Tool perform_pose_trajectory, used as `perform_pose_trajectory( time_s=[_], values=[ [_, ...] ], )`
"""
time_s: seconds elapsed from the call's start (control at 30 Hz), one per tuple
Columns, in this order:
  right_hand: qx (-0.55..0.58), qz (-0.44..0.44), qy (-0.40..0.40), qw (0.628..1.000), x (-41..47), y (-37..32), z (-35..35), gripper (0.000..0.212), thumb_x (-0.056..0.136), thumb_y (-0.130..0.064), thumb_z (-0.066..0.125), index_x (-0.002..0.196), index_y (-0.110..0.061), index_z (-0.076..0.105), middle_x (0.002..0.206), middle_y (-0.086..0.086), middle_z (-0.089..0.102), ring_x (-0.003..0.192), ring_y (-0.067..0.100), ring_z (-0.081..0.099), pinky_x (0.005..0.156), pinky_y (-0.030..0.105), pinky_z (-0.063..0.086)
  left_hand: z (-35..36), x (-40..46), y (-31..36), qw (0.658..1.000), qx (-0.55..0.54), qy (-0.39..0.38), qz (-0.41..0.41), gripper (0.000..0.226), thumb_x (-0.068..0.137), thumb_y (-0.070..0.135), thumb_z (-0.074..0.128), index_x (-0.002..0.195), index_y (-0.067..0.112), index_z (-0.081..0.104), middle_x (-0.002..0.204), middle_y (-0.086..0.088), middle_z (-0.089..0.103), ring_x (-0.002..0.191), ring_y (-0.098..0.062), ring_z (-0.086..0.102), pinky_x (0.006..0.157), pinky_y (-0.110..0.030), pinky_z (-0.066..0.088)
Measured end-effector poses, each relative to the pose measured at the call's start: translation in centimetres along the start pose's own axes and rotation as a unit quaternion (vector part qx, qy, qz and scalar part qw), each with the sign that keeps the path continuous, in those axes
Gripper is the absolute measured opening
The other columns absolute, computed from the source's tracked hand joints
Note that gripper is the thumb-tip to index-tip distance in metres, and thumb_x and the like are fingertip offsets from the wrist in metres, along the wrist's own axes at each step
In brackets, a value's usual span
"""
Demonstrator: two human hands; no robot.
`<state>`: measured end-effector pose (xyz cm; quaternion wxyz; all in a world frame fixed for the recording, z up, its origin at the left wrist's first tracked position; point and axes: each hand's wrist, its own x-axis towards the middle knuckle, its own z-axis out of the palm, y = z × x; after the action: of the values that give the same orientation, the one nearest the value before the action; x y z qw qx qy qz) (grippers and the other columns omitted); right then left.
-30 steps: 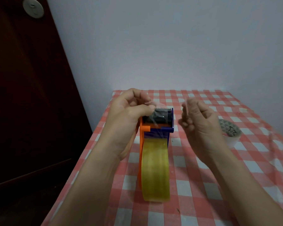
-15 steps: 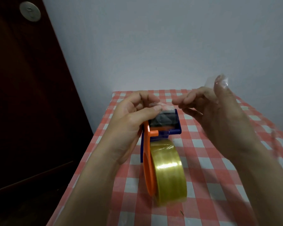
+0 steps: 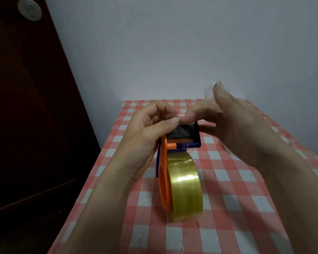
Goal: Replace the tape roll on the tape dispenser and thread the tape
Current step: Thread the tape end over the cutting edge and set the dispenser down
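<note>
An orange and blue tape dispenser (image 3: 163,173) is held above the checked table with a yellowish clear tape roll (image 3: 184,187) mounted on it. My left hand (image 3: 149,134) grips the dispenser's head, its thumb pressing the clear tape end at the blade end (image 3: 184,132). My right hand (image 3: 228,125) is at the head from the right, its fingertips touching the tape end beside my left thumb. A crumpled scrap of clear tape (image 3: 212,90) clings to my right thumb.
The table wears a red and white checked cloth (image 3: 228,208) and stands against a pale wall. A dark wooden door (image 3: 26,125) is at the left. A whitish object (image 3: 228,150) peeks out behind my right wrist.
My right hand, which rose with a torn scrap of clear tape, has come back down to the dispenser head, and its fingertips now meet my left thumb. The dispenser has tilted slightly, showing the roll's side.
</note>
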<state>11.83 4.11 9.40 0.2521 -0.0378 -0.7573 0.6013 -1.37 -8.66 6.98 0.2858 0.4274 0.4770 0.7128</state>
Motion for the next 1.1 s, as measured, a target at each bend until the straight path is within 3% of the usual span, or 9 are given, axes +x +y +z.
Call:
perform_pose_trajectory(
  time_s=[0.1,0.3,0.5,0.6,0.73,0.83,0.9,1.0,1.1],
  values=[
    [0.025,0.006,0.003,1.0,0.4,0.0,0.2,0.061,0.092,-0.055,0.033,0.084,-0.013,0.077,0.097,0.002,0.074,0.109,0.019,0.067,0.096,0.044,0.052,0.0,0.4,-0.1,0.999,-0.009,0.041,0.002,0.012,0.077,0.011,0.065,0.086,0.018,0.067,0.078,0.008,0.068,0.075,-0.007,0.067,0.064,-0.019,0.054],
    [0.041,-0.01,0.028,0.999,1.9,0.8,1.0,0.057,0.095,-0.051,0.034,0.087,-0.014,0.077,0.096,0.0,0.075,0.107,0.017,0.067,0.094,0.039,0.051,0.1,2.0,0.7,0.994,-0.016,0.104,0.017,0.03,0.089,-0.016,0.055,0.087,0.013,0.062,0.077,-0.002,0.061,0.072,-0.012,0.061,0.058,-0.019,0.053],
    [0.025,-0.028,0.045,0.998,2.6,1.0,1.1,0.055,0.094,-0.049,0.036,0.088,-0.01,0.074,0.1,0.001,0.076,0.106,0.012,0.068,0.091,0.029,0.053,-0.1,2.4,0.8,0.994,0.026,0.102,0.025,0.027,0.091,-0.011,0.057,0.083,0.015,0.063,0.074,0.006,0.062,0.073,-0.008,0.063,0.059,-0.018,0.052],
    [0.008,-0.021,0.053,0.998,2.5,0.7,1.0,0.056,0.089,-0.052,0.038,0.084,-0.01,0.074,0.096,0.005,0.076,0.103,0.014,0.07,0.09,0.032,0.054,0.1,2.2,1.1,0.995,0.053,0.08,0.019,0.029,0.091,-0.01,0.056,0.078,0.015,0.063,0.067,0.011,0.063,0.065,-0.002,0.062,0.055,-0.016,0.05],
    [-0.001,-0.01,0.055,0.998,2.1,0.0,0.6,0.053,0.089,-0.05,0.042,0.071,-0.011,0.072,0.08,0.001,0.075,0.088,0.013,0.071,0.081,0.029,0.056,0.1,2.0,1.4,0.997,0.065,0.047,0.005,0.033,0.083,-0.008,0.058,0.063,0.017,0.067,0.068,0.002,0.066,0.071,-0.012,0.063,0.056,-0.018,0.051],
    [0.008,0.018,0.058,0.998,2.1,-0.5,0.1,0.054,0.092,-0.048,0.046,0.062,-0.01,0.07,0.079,0.003,0.073,0.085,0.015,0.072,0.076,0.025,0.056,0.3,1.8,1.4,0.997,0.07,0.034,-0.006,0.03,0.083,-0.007,0.063,0.067,0.016,0.074,0.085,-0.012,0.073,0.084,-0.02,0.07,0.064,-0.022,0.057],
    [-0.01,0.031,0.06,0.998,2.2,-0.8,-0.1,0.053,0.087,-0.051,0.05,0.06,-0.009,0.068,0.084,0.009,0.073,0.088,0.017,0.072,0.077,0.026,0.057,0.4,1.6,1.4,0.996,0.075,0.038,-0.005,0.033,0.088,-0.011,0.062,0.072,0.014,0.075,0.087,-0.011,0.076,0.085,-0.018,0.074,0.066,-0.022,0.058],
    [-0.044,0.03,0.065,0.996,2.3,-1.1,0.0,0.051,0.079,-0.054,0.057,0.062,-0.008,0.069,0.087,0.015,0.074,0.085,0.016,0.073,0.075,0.026,0.057,0.4,1.5,1.4,0.996,0.086,0.037,0.006,0.029,0.089,-0.009,0.065,0.078,0.015,0.077,0.089,-0.008,0.08,0.087,-0.017,0.076,0.073,-0.024,0.059],
    [-0.032,0.023,0.102,0.994,2.5,-1.2,0.1,0.06,0.076,-0.051,0.063,0.079,0.008,0.069,0.078,0.01,0.072,0.077,0.013,0.073,0.067,0.024,0.058,0.1,1.4,1.5,0.995,0.091,0.032,0.01,0.026,0.082,-0.004,0.073,0.075,0.019,0.081,0.08,-0.001,0.079,0.081,-0.013,0.076,0.072,-0.021,0.058]
  ],
)
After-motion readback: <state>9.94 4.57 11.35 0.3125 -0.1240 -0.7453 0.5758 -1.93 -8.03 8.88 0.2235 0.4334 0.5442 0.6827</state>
